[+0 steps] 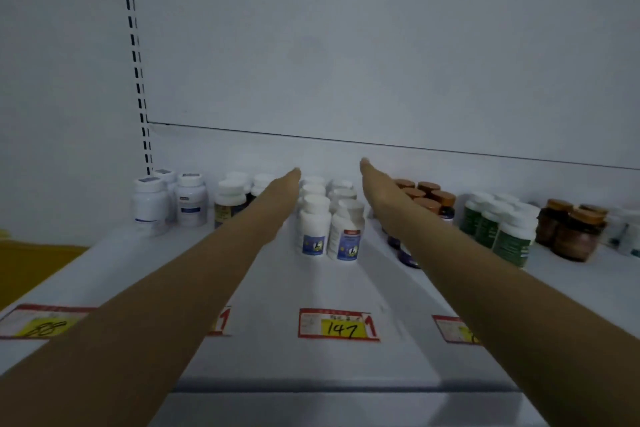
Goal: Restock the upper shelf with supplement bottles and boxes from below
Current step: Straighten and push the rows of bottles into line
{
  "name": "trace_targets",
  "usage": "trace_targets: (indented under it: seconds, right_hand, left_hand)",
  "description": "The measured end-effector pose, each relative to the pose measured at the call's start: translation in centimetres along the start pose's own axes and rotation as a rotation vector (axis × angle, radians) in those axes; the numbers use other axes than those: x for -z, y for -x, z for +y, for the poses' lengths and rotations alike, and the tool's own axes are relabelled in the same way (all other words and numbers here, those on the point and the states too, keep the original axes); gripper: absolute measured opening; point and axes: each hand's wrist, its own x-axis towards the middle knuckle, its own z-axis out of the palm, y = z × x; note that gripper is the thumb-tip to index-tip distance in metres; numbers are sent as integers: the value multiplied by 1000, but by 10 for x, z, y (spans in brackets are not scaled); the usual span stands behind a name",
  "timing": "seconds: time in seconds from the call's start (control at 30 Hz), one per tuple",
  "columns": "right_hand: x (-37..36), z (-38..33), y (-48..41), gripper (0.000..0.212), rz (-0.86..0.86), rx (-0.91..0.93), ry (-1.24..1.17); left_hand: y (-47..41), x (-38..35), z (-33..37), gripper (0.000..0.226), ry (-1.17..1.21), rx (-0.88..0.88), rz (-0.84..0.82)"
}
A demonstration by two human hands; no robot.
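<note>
Two rows of white supplement bottles with blue labels (329, 222) stand in the middle of the white upper shelf (311, 288). My left hand (280, 191) lies flat along the left side of these rows, fingers straight and pointing toward the back. My right hand (377, 184) is stretched out the same way on their right side. Both hands hold nothing and flank the rows. I cannot tell whether either hand touches the bottles.
Other bottle groups line the shelf: white ones (169, 201) at far left, white-capped dark ones (232, 198), copper-capped ones (429, 198), green ones (498, 222), amber ones (575, 229). Price tags (337, 324) sit on the shelf's front edge. A slotted upright (138, 62) rises at left.
</note>
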Motion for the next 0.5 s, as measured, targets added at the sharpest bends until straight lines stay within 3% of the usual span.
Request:
trace_targets:
  seconds: [0.13, 0.3, 0.5]
  right_hand:
    - [0, 21, -10, 61, -105, -94, -228]
    - [-10, 37, -39, 54, -172, -180, -449]
    - [-25, 53, -65, 52, -215, -186, -629]
  left_hand:
    - [-15, -25, -8, 57, 108, 72, 15]
    - [-45, -30, -19, 52, 214, 41, 38]
    - [-53, -31, -29, 45, 310, 71, -18]
